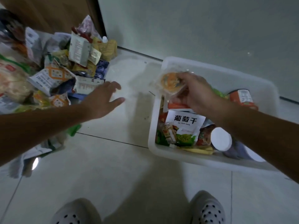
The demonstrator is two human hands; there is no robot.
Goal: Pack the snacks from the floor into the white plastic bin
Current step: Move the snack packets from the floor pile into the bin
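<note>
Right hand (196,92) grip holding clear snack pack (169,83) over white bin (161,152); next drop. Left hand (105,97) grip wide, reaching floor pile (53,68).

This is looking like a room in a home: pale glossy floor tiles (113,167) are running up to a plain light wall (194,26), with a brown wooden door (53,12) standing at the corner. Soft perforated slippers (208,210) (indoor footwear) are showing below, and household snack packets (53,65) are lying heaped on the floor.
</note>
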